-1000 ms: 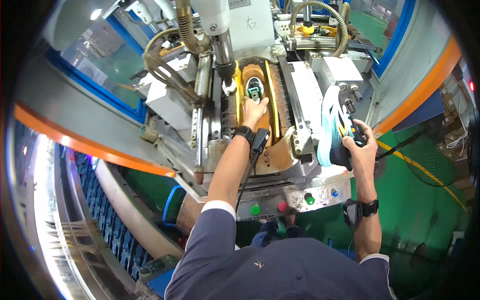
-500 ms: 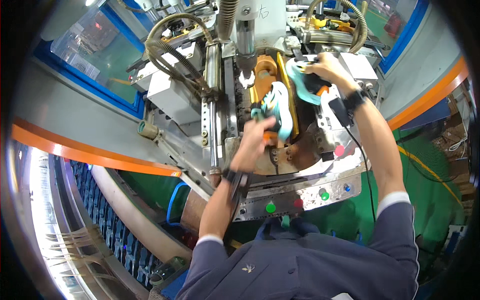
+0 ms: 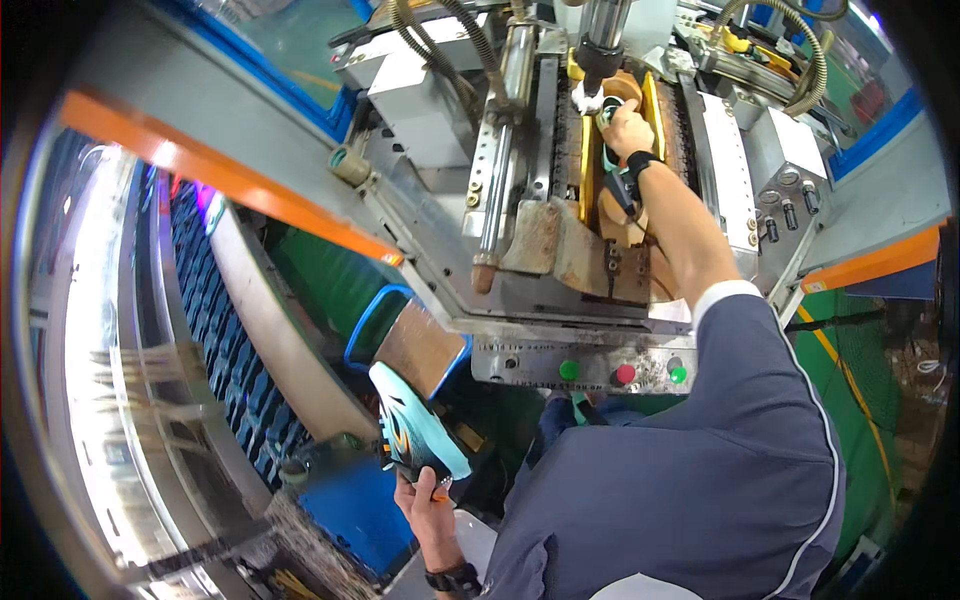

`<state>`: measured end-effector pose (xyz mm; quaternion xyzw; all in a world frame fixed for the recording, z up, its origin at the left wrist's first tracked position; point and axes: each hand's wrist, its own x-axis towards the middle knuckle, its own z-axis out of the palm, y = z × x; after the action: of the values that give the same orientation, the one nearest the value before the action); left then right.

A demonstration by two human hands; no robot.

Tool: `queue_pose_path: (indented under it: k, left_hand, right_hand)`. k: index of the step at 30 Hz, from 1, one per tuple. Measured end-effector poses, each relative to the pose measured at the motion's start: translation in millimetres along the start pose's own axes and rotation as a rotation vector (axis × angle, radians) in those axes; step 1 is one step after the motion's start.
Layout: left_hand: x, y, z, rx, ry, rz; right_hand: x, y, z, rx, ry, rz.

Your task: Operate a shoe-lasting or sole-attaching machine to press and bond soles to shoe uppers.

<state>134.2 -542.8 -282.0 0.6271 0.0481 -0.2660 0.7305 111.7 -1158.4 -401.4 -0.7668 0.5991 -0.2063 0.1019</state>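
R arm (image 3: 686, 222) stretched fwd, R grip (image 3: 630, 132) back-up; L grip (image 3: 430, 512) low, off to L side w/ thumb (image 3: 427, 482) & fingers (image 3: 404, 492) pinched.

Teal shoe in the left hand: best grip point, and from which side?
I'd grip the teal shoe by its dark lower edge, coming from below in the picture, as the left hand does. That edge looks thin enough to pinch, likely the opening, though partly covered. The long pale edge faces away, up and right, and looks broader, so probably harder to pinch.
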Motion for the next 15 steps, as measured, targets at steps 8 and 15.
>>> queue_pose_path:
  k: [8, 15]
  left_hand:
    - [-66.3, -86.3, -57.3, -0.184, 0.303, -0.135]
    - [-115.6, -152.2, -100.1, -0.236, 0.361, -0.218]
  right_hand:
    - [-273.6, -51.7, -106.9, 0.609, -0.179, -0.741]
    - [-387.2, 0.3, 55.9, 0.406, -0.407, -1.084]
